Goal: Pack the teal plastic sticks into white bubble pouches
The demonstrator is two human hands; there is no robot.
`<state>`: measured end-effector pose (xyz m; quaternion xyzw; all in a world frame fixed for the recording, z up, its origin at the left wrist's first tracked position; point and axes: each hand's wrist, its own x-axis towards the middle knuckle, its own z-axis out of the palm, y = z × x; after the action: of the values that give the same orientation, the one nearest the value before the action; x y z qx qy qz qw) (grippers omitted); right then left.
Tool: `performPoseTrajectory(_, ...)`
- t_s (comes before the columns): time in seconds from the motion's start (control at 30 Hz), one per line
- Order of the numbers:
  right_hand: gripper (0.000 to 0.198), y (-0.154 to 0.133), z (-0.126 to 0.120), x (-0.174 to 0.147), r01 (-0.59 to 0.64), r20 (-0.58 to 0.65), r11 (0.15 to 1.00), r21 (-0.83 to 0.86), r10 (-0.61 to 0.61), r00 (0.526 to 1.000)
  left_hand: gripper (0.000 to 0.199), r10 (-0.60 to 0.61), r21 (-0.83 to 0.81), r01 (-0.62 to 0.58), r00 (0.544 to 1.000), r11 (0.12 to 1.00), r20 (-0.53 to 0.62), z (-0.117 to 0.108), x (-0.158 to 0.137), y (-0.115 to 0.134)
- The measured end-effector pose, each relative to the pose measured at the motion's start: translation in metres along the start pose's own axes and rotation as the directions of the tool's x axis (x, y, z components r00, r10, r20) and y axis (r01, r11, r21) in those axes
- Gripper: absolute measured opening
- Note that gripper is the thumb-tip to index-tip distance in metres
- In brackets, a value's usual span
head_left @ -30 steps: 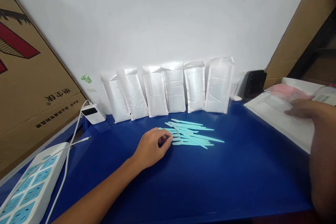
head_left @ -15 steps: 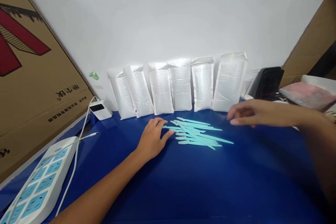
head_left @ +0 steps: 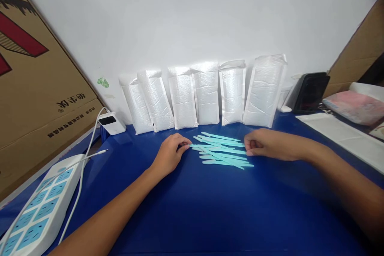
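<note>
Before the white padded envelopes [head_left: 206, 98], turquoise sticks [head_left: 220, 155] lie heaped on the counter [head_left: 192, 208]. My left hand [head_left: 171, 150] pinches one's tip; my right hand [head_left: 264, 143] curls at their opposite ends, whether gripping I cannot tell. Tugging one crossed stick could scatter others.

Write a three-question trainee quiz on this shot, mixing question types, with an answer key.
1. How many white padded envelopes lean in the row?
2. True or false: the right hand is resting on the power strip.
3. Fill in the colour: the turquoise sticks lie on a ____ tabletop.

Key:
1. Six.
2. False; it is at the turquoise sticks, across from the left hand.
3. Blue.
</note>
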<state>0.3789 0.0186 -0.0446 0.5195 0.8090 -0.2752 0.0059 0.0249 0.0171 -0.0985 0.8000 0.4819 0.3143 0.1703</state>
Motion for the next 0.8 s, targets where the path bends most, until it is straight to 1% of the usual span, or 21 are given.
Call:
performPoseTrajectory(0.1, 0.018, 0.002, 0.006, 0.006, 0.060, -0.060, 0.998, 0.011, -0.059, 0.996, 0.014, 0.001, -0.084, -0.002, 1.000, 0.996, -0.006, 0.002, 0.000, 0.003)
performPoseTrajectory(0.2, 0.018, 0.000, 0.011, 0.010, 0.116, -0.095, 0.993, 0.020, -0.113, 0.989, 0.014, 0.013, -0.155, -0.013, 1.000, 0.988, -0.001, 0.004, 0.000, 0.005)
performPoseTrajectory(0.37, 0.022, -0.011, 0.021, 0.014, 0.216, -0.153, 0.976, 0.005, -0.213, 0.965, 0.015, 0.033, -0.200, -0.031, 0.999, 0.979, 0.005, 0.007, -0.002, 0.008)
performPoseTrajectory(0.5, 0.029, -0.021, 0.022, 0.013, 0.274, -0.198, 0.961, -0.039, -0.276, 0.940, 0.017, 0.056, -0.143, -0.058, 0.998, 0.988, -0.017, 0.006, -0.004, 0.012)
performPoseTrajectory(0.6, 0.037, -0.027, 0.019, 0.008, 0.264, -0.235, 0.964, -0.026, -0.263, 0.936, 0.022, 0.096, -0.055, -0.097, 0.995, 0.994, -0.021, 0.004, -0.006, 0.016)
performPoseTrajectory(0.7, 0.058, -0.033, 0.020, 0.004, 0.240, -0.183, 0.970, 0.024, -0.232, 0.955, 0.041, 0.132, 0.008, -0.133, 0.991, 0.991, 0.032, 0.003, -0.009, 0.020)
performPoseTrajectory(0.73, 0.059, -0.035, 0.022, 0.004, 0.236, -0.161, 0.971, 0.037, -0.227, 0.960, 0.045, 0.137, 0.024, -0.138, 0.989, 0.990, 0.048, 0.003, -0.009, 0.020)
performPoseTrajectory(0.8, 0.050, -0.038, 0.027, 0.006, 0.241, -0.139, 0.969, 0.048, -0.233, 0.963, 0.046, 0.131, 0.059, -0.135, 0.989, 0.989, 0.065, 0.004, -0.010, 0.019)
